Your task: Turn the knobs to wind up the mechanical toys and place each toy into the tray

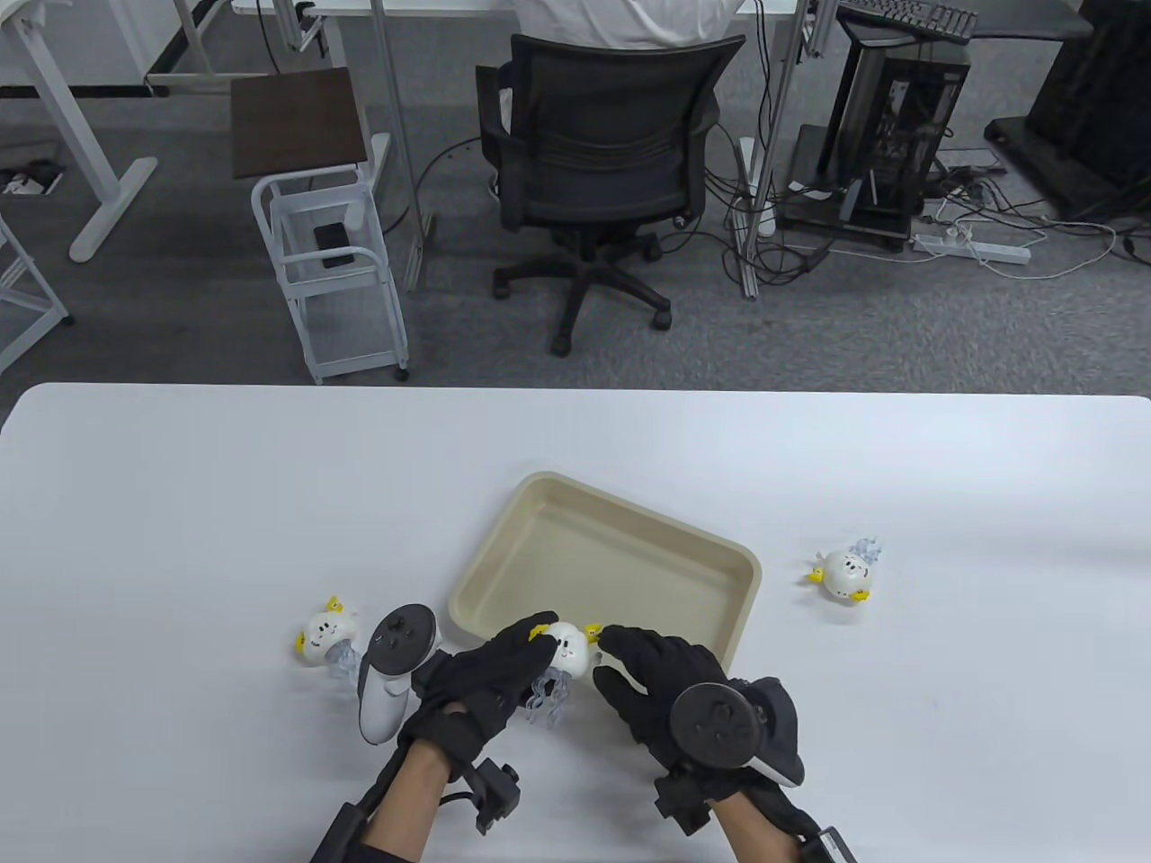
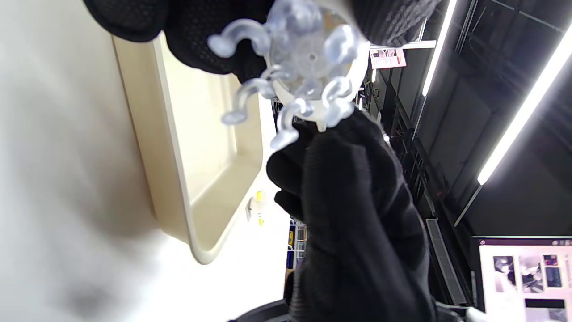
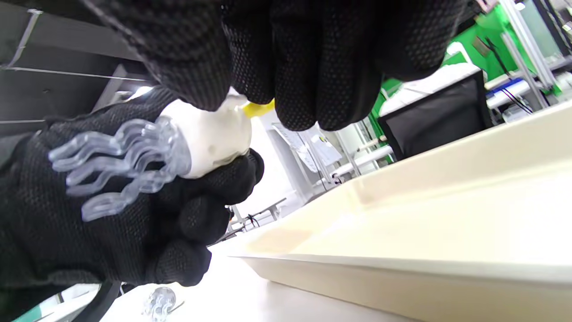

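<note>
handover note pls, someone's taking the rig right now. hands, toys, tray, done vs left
Left hand: grips the middle toy by its white body, just off the tray's near edge, clear tentacles hanging toward the table.
Right hand: fingertips pinch the yellow knob on that toy's right side; winding looks under way.
Tray: beige, at table centre, nothing in it.
Left toy: on the table, left of the left hand.
Right toy: on the table, right of the tray.
Done: no toy trayed.
Left: finish winding the held toy, tray it, then wind and tray the other two.
</note>
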